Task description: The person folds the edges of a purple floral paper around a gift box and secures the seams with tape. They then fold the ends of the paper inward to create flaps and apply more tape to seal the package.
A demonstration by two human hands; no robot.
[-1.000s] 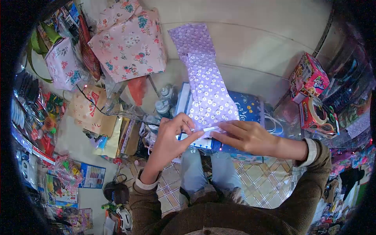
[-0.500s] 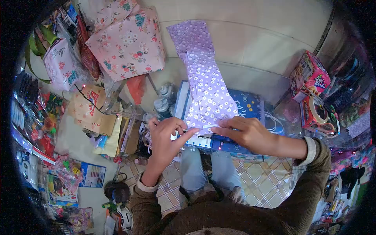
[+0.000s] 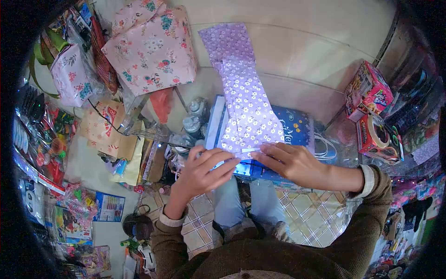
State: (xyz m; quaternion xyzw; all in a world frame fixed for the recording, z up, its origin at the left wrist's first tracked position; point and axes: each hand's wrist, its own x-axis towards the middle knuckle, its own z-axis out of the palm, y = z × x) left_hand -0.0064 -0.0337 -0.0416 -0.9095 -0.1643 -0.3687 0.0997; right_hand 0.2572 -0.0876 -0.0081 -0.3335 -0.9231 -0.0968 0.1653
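A long strip of purple wrapping paper (image 3: 251, 107) with white flowers runs from the wall down to my hands, narrowing in the middle. Its near edge is folded over, showing a pale strip between my hands. My left hand (image 3: 203, 171) is at the left corner of that edge, its fingers bent together against the paper; the exact grip is partly hidden. On the right, my right hand (image 3: 292, 162) pinches the same edge between thumb and fingers. Beneath the paper lies a blue printed gift bag (image 3: 295, 124) with white cord handles (image 3: 326, 151).
Pink floral packages (image 3: 151, 51) stand at the back left. Plastic bottles (image 3: 191, 124), brown paper packaging (image 3: 104, 130) and a dark cable lie left of the bag. At right are a pink box (image 3: 369, 88) and a red box (image 3: 378, 139) holding tape and scissors.
My left hand has turned, and its raised fingers have come down towards the paper's edge. My right hand has shifted slightly along the fold. The paper has barely moved.
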